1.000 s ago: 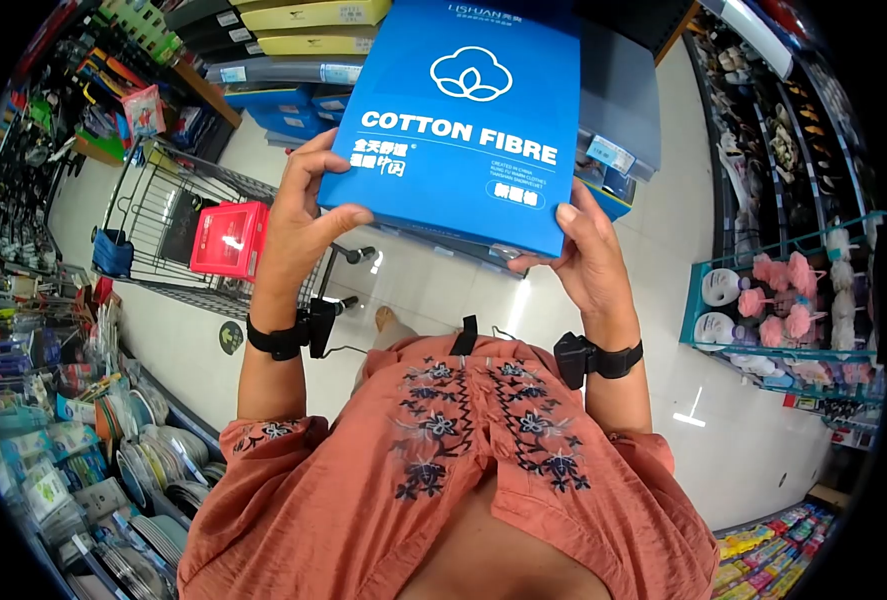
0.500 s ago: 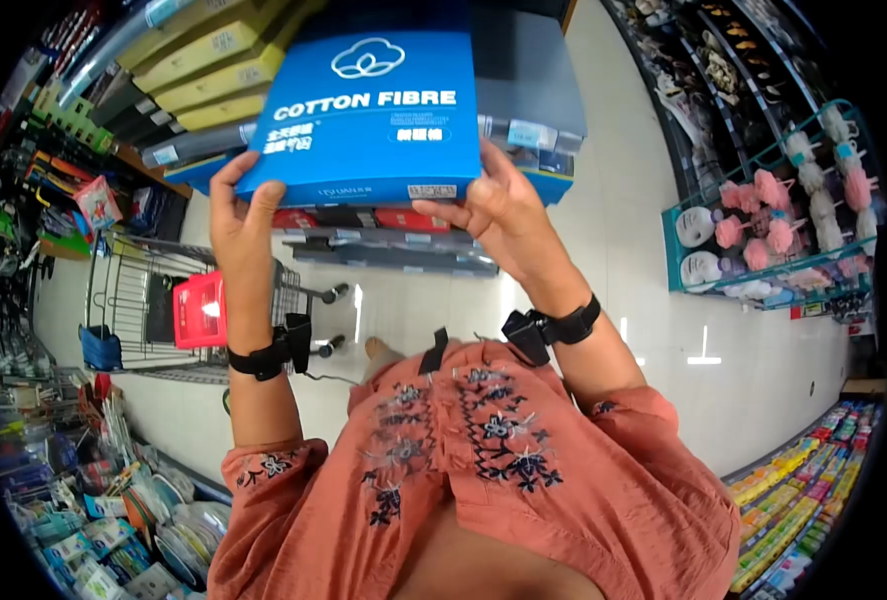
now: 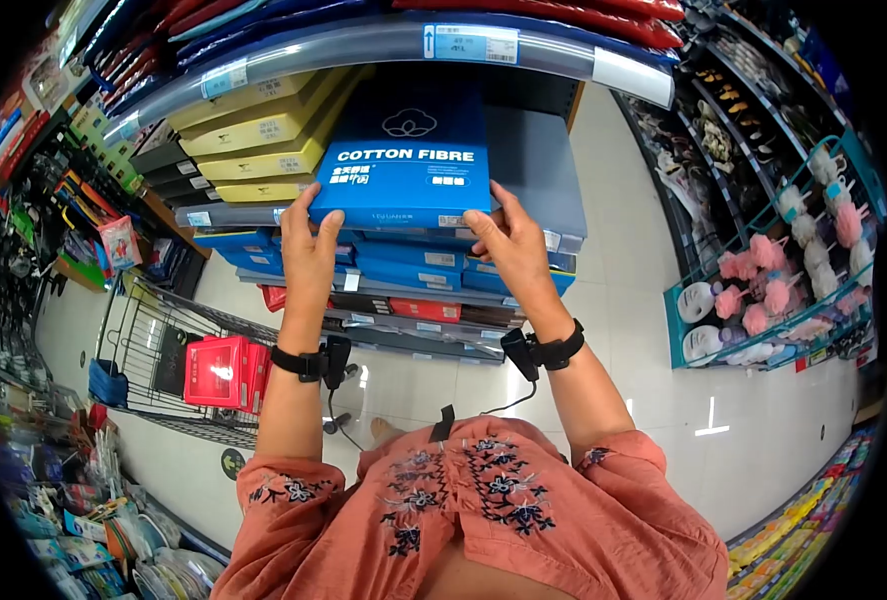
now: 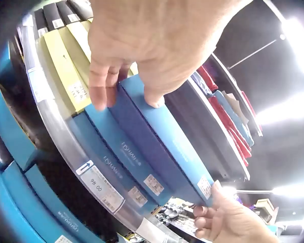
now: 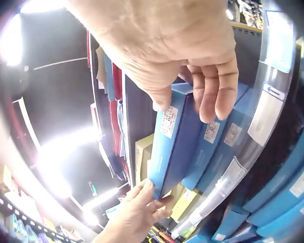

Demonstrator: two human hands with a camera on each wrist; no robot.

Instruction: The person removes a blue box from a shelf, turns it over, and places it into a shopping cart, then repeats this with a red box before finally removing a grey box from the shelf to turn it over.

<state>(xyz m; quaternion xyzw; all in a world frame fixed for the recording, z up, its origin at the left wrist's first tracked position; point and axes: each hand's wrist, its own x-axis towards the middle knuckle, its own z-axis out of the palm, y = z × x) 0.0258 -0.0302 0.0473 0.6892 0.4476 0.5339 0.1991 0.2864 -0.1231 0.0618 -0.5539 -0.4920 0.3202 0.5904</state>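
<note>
A flat blue box (image 3: 403, 188) lettered COTTON FIBRE lies between both hands at its front corners, its back part in the shade of the shelf bay. My left hand (image 3: 310, 245) holds the left corner, thumb on the front edge and fingers at the side. At the right corner, my right hand (image 3: 511, 250) grips with the thumb near the white barcode label. In the left wrist view, more blue boxes (image 4: 122, 144) are stacked directly beneath the held one. The right wrist view shows the right hand's fingers (image 5: 225, 96) bent down over the end of the box.
Yellow boxes (image 3: 263, 135) are stacked to the left, a grey box (image 3: 535, 170) to the right. An upper shelf edge (image 3: 363, 55) with price tags crosses above. A cart (image 3: 153, 325) holding a red box (image 3: 215, 372) stands lower left; a teal rack (image 3: 678, 300) is at right.
Both hands have moved the blue box forward and down from close in front of the body into the shelf bay. The head view has shifted, bringing the upper shelf into sight.
</note>
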